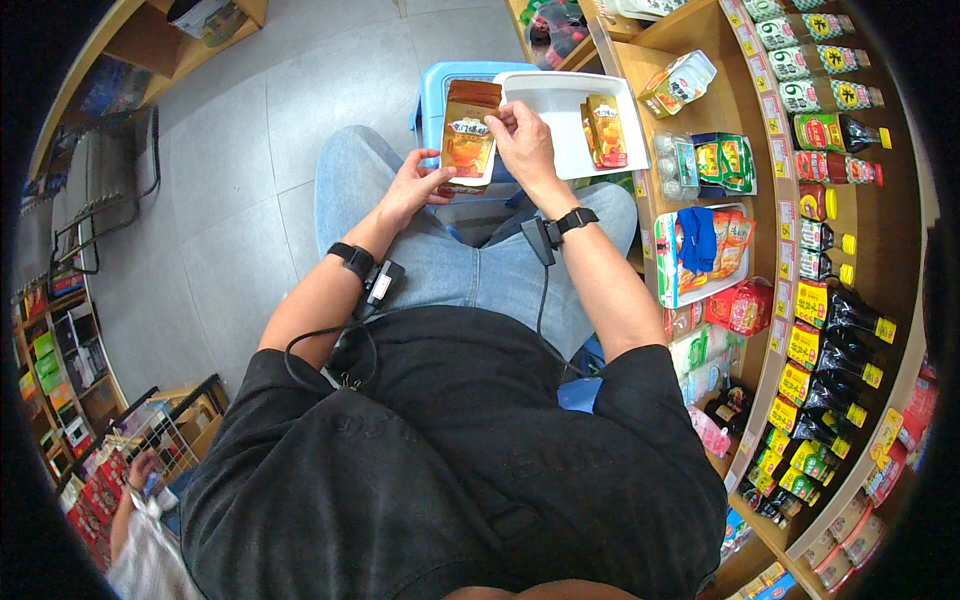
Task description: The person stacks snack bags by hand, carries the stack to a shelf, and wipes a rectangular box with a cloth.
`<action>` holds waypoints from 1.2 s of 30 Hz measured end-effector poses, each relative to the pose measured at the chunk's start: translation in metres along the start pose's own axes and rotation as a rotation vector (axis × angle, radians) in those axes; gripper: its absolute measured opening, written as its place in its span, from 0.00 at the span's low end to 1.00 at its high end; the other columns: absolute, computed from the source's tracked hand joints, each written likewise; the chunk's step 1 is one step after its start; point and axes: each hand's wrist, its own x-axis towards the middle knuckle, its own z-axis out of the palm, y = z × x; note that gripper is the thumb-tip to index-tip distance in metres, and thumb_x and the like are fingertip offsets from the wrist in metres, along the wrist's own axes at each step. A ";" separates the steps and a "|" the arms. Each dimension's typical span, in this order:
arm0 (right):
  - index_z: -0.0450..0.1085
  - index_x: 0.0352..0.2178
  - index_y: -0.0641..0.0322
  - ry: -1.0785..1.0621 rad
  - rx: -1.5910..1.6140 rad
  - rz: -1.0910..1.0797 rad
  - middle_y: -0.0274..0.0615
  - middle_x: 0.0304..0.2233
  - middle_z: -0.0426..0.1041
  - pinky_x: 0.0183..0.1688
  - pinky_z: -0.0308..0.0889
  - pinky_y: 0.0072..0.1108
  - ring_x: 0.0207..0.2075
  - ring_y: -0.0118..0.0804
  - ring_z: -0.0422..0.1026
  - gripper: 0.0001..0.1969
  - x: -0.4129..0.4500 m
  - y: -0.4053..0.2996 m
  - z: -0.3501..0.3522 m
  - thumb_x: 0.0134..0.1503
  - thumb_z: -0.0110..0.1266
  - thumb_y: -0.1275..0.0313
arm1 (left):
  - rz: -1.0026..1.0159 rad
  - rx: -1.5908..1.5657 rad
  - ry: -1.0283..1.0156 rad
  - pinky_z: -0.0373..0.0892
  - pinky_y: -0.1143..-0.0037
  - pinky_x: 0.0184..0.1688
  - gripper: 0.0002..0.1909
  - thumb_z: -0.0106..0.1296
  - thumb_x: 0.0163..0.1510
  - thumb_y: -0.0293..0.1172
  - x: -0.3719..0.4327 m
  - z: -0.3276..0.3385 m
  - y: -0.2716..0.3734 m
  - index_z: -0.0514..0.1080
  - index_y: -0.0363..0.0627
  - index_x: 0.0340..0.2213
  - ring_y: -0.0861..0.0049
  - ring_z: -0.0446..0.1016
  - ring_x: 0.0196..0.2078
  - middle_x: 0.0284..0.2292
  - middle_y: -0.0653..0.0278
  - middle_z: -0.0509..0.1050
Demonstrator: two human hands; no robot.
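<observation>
A stack of brown and gold printed food packets [466, 142] is held up in front of my knees, over a blue plastic stool or crate [435, 86]. My left hand [412, 184] grips the stack at its lower left corner, thumb on top. At the upper right edge, my right hand [527, 146] pinches the stack between thumb and fingers. To the right of that hand lies a white plastic tray [555, 90], holding a few similar packets [604, 131] at its right end. What is under the top packets is partly hidden.
Wooden shelves [727, 105] with sauce bottles [814, 300] run close along my right. A lower shelf carries a tray of orange sachets [731, 244] with blue cloth. On the left are a folding chair [105, 172] on the tiled floor [217, 172] and another person's hand [142, 469] near a plastic bag.
</observation>
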 end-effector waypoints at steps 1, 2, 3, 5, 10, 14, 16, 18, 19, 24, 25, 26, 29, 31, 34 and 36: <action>0.70 0.27 0.64 0.009 -0.030 0.002 0.43 0.23 0.73 0.34 0.69 0.31 0.30 0.42 0.73 0.10 0.000 0.000 0.001 0.51 0.62 0.69 | 0.001 0.003 0.001 0.77 0.75 0.35 0.33 0.59 0.56 0.37 0.000 0.000 0.000 0.55 0.40 0.56 0.70 0.78 0.34 0.40 0.51 0.73; 0.70 0.27 0.64 0.010 -0.030 0.002 0.43 0.23 0.73 0.34 0.69 0.31 0.30 0.42 0.73 0.10 0.001 0.001 0.001 0.51 0.62 0.69 | 0.001 0.003 0.000 0.77 0.75 0.35 0.33 0.59 0.56 0.37 0.000 0.000 0.000 0.55 0.40 0.56 0.70 0.78 0.34 0.40 0.51 0.73; 0.70 0.27 0.64 0.022 -0.054 -0.031 0.43 0.23 0.73 0.34 0.68 0.32 0.30 0.43 0.73 0.10 0.002 0.000 0.002 0.51 0.62 0.69 | 0.002 0.006 0.001 0.77 0.75 0.35 0.33 0.59 0.56 0.37 0.001 -0.001 -0.001 0.55 0.40 0.56 0.70 0.78 0.34 0.40 0.51 0.74; 0.70 0.26 0.64 0.037 -0.078 -0.063 0.43 0.23 0.74 0.34 0.68 0.33 0.30 0.44 0.73 0.10 0.002 -0.002 0.003 0.51 0.62 0.69 | 0.005 0.010 0.000 0.77 0.75 0.35 0.33 0.59 0.56 0.37 0.001 -0.002 -0.002 0.55 0.40 0.56 0.70 0.78 0.35 0.40 0.51 0.74; 0.69 0.25 0.63 0.064 -0.101 0.008 0.42 0.22 0.73 0.34 0.67 0.34 0.30 0.44 0.72 0.12 0.003 -0.004 0.005 0.49 0.64 0.68 | -0.008 -0.019 -0.009 0.77 0.74 0.35 0.36 0.61 0.54 0.37 0.005 -0.003 -0.005 0.54 0.38 0.56 0.70 0.78 0.34 0.38 0.51 0.74; 0.68 0.24 0.62 0.078 -0.097 0.023 0.42 0.22 0.72 0.33 0.66 0.35 0.29 0.45 0.71 0.13 0.002 -0.003 0.005 0.49 0.64 0.66 | 0.017 -0.026 -0.018 0.77 0.74 0.34 0.36 0.61 0.54 0.37 0.009 -0.004 -0.010 0.53 0.39 0.56 0.68 0.78 0.34 0.38 0.52 0.74; 0.68 0.24 0.63 0.091 -0.042 -0.007 0.43 0.22 0.71 0.33 0.66 0.35 0.29 0.46 0.71 0.12 0.000 -0.006 0.002 0.49 0.64 0.67 | 0.010 -0.028 -0.025 0.77 0.74 0.34 0.36 0.61 0.54 0.38 0.005 -0.002 -0.007 0.53 0.40 0.56 0.68 0.78 0.34 0.38 0.52 0.74; 0.68 0.24 0.63 0.131 -0.029 -0.045 0.44 0.22 0.71 0.33 0.66 0.36 0.29 0.47 0.71 0.12 -0.001 -0.005 -0.001 0.49 0.63 0.67 | 0.002 -0.015 -0.016 0.77 0.75 0.34 0.36 0.61 0.55 0.38 0.003 -0.004 -0.004 0.54 0.40 0.56 0.68 0.78 0.36 0.39 0.52 0.74; 0.68 0.24 0.63 0.161 -0.035 -0.073 0.44 0.23 0.71 0.33 0.66 0.36 0.29 0.47 0.71 0.11 -0.001 -0.002 -0.004 0.49 0.63 0.68 | 0.001 -0.013 -0.031 0.77 0.75 0.34 0.36 0.61 0.55 0.38 0.002 -0.004 -0.005 0.54 0.40 0.56 0.68 0.78 0.36 0.39 0.52 0.74; 0.70 0.26 0.63 0.279 -0.183 -0.075 0.44 0.26 0.73 0.37 0.66 0.35 0.32 0.48 0.71 0.10 0.010 0.045 -0.048 0.50 0.62 0.68 | 0.024 -0.040 -0.031 0.77 0.75 0.34 0.38 0.62 0.54 0.39 0.003 -0.004 -0.006 0.53 0.40 0.57 0.68 0.78 0.38 0.40 0.52 0.73; 0.71 0.30 0.64 0.250 -0.255 0.004 0.46 0.29 0.74 0.39 0.66 0.36 0.36 0.48 0.72 0.11 0.012 0.054 -0.060 0.50 0.62 0.67 | 0.015 -0.043 -0.023 0.77 0.75 0.34 0.38 0.62 0.54 0.39 0.000 -0.004 -0.005 0.53 0.40 0.58 0.68 0.78 0.38 0.40 0.51 0.73; 0.71 0.33 0.64 0.253 -0.309 0.041 0.49 0.32 0.74 0.42 0.67 0.37 0.39 0.50 0.72 0.13 0.014 0.078 -0.074 0.51 0.61 0.66 | 0.016 -0.044 -0.036 0.77 0.75 0.34 0.38 0.62 0.54 0.39 0.000 0.000 -0.002 0.53 0.40 0.58 0.68 0.78 0.38 0.40 0.51 0.73; 0.70 0.39 0.65 0.160 -0.488 0.187 0.54 0.39 0.74 0.47 0.67 0.40 0.45 0.54 0.71 0.18 0.016 0.117 -0.106 0.51 0.60 0.63 | 0.010 0.005 -0.021 0.78 0.77 0.35 0.31 0.57 0.57 0.35 0.000 0.002 -0.001 0.54 0.40 0.56 0.70 0.78 0.37 0.40 0.52 0.73; 0.70 0.42 0.66 0.067 -0.608 0.301 0.56 0.42 0.73 0.50 0.66 0.41 0.48 0.56 0.70 0.21 0.017 0.120 -0.117 0.51 0.59 0.62 | 0.032 -0.027 -0.003 0.77 0.75 0.34 0.37 0.61 0.55 0.39 0.002 -0.003 -0.006 0.54 0.40 0.57 0.68 0.77 0.38 0.40 0.51 0.73; 0.68 0.48 0.66 -0.119 -0.734 0.446 0.56 0.48 0.70 0.53 0.63 0.46 0.52 0.57 0.67 0.27 0.017 0.130 -0.127 0.51 0.58 0.59 | 0.030 -0.039 -0.038 0.77 0.75 0.34 0.37 0.61 0.55 0.39 0.004 -0.004 -0.008 0.53 0.40 0.57 0.68 0.78 0.38 0.40 0.51 0.73; 0.68 0.48 0.66 -0.148 -0.742 0.472 0.56 0.49 0.70 0.54 0.63 0.46 0.53 0.56 0.67 0.27 0.018 0.135 -0.128 0.51 0.58 0.59 | 0.020 -0.021 -0.035 0.77 0.75 0.34 0.37 0.61 0.55 0.39 0.005 -0.004 -0.007 0.53 0.40 0.57 0.68 0.77 0.38 0.40 0.51 0.73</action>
